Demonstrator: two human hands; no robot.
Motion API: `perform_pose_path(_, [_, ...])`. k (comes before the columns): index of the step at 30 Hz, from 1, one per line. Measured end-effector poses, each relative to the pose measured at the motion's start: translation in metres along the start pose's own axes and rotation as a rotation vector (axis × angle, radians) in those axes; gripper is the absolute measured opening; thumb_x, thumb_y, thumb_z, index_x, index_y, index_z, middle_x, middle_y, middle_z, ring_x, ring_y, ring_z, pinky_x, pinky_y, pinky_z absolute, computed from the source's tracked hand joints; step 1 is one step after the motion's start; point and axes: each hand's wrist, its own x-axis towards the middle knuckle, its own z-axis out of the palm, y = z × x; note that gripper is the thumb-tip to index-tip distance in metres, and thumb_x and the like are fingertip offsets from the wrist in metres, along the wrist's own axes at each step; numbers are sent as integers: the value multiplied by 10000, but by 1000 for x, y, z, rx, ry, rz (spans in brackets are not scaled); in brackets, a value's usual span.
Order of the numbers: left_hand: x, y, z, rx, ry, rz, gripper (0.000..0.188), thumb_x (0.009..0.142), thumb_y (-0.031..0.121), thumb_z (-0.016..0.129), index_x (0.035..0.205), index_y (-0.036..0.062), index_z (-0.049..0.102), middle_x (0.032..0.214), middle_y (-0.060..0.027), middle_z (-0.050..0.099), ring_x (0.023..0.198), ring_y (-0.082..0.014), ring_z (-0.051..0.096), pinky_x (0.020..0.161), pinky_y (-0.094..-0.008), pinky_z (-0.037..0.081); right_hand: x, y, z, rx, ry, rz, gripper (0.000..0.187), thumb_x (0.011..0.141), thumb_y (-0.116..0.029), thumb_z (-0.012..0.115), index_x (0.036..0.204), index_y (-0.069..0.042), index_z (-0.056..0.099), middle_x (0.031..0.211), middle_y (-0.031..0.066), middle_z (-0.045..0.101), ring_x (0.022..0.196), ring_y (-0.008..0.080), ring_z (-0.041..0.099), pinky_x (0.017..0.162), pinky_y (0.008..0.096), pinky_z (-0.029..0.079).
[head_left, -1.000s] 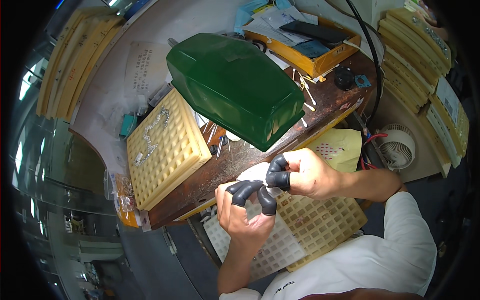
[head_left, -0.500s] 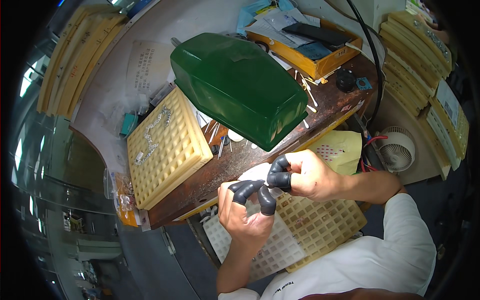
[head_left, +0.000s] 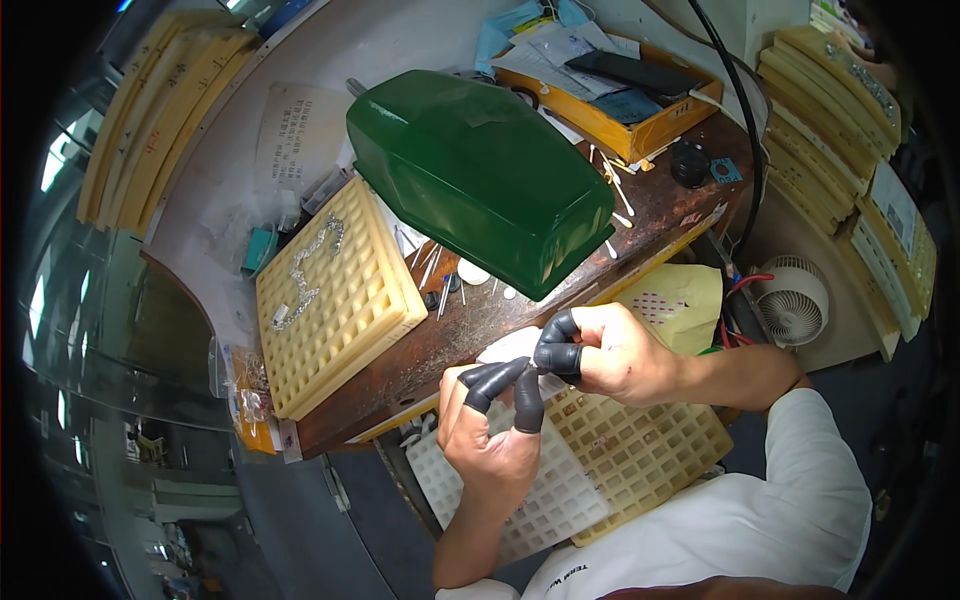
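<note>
Whitish speck (head_left: 534,367) sits between left hand (head_left: 492,450) and right hand (head_left: 612,355).

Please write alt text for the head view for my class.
A person's left grip and right grip meet, black-covered fingers pinching an item too small to identify, over a white grid tray and yellowish grid tray. Beyond is a green hood over a workbench.

Wide fisheye view from the head, facing down over the workbench (head_left: 375,388). Left hand (head_left: 492,432) and right hand (head_left: 615,355) lie close below.
</note>
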Motion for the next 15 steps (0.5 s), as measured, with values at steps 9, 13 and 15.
perform_pose_path(9, [1,8,3,31,27,-3,138,830,-82,735,955,-26,720,846,-81,668,765,-183,586,712,-284,476,-1,2,1,46,10,-15,152,982,-165,628,973,-14,645,723,-19,582,595,30,481,513,219,368])
perform_pose_path(13, [-1,8,3,24,27,-25,158,828,-89,746,971,-23,730,854,-75,671,766,-177,585,716,-279,476,-1,2,2,50,27,0,101,962,-88,597,973,1,645,731,-16,590,599,36,488,517,228,380])
perform_pose_path(15, [-3,9,3,7,21,-40,156,831,-86,751,972,-22,732,859,-70,674,776,-172,584,721,-277,475,-3,3,2,72,22,-4,100,962,-89,601,961,0,647,726,-13,593,596,38,491,517,228,382])
